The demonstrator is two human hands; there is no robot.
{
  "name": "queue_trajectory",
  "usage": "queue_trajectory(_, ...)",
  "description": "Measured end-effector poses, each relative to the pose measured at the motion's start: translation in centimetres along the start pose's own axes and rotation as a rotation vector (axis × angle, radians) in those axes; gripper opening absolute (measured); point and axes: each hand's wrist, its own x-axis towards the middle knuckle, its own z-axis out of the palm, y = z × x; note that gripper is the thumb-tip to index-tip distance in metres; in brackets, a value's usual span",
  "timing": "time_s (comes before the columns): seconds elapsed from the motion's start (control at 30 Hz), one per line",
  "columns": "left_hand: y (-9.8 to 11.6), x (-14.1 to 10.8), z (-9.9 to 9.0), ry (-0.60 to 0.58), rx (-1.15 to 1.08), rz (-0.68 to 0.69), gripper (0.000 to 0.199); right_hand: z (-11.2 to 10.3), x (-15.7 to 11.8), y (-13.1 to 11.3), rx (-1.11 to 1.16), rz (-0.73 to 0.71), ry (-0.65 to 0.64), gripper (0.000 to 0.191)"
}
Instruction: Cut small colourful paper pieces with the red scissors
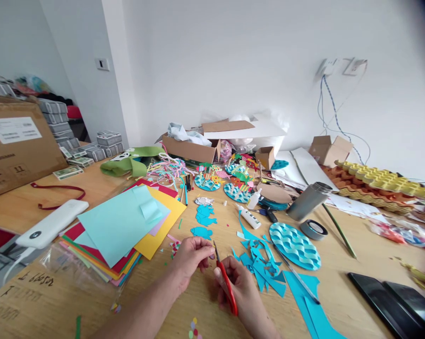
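- Left hand (194,256): thumb and forefinger nearly together beside the blade tips; could not tell whether a small scrap was pinched between them.
- Right hand (238,282): fingers wrapped round the red handles of the scissors (228,288); blades pointed away from the wearer, right by the left fingertips, and looked nearly closed.
- Just beyond the left hand: a blue paper fish (201,232), flat on the tabletop (152,306). Farther off, more blue fish shapes (205,216) lay close together, a white cutout (204,201) beyond them.
- Right of the right hand: a tangle of blue scraps (260,266), then a larger blue offcut (306,306).
- Past the scraps: a wavy blue oval (295,246), no fish on it; a glue bottle (250,218) lay to its left.
- Farther back: smaller wavy ovals (236,193) with bright cutouts on them.
- Off left: a stack of coloured paper (122,221).
- Progress, my reading: cutting well along, with several fish loose and many offcuts; none of the blue fish appeared fixed to the near oval, so any mounting there seemed undone.
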Motion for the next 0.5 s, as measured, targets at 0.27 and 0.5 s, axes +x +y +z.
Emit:
queue_trajectory(0.27, -0.09, 0.04, -0.01, -0.005, 0.056, 0.027, 0.014, -0.06, 0.01, 0.2, -0.002, -0.028, -0.016, 0.04)
queue_trajectory(0.5, 0.0, -0.01, -0.01, -0.001, 0.039, 0.01, 0.013, -0.08, -0.01, 0.48, 0.0, -0.021, -0.018, 0.037)
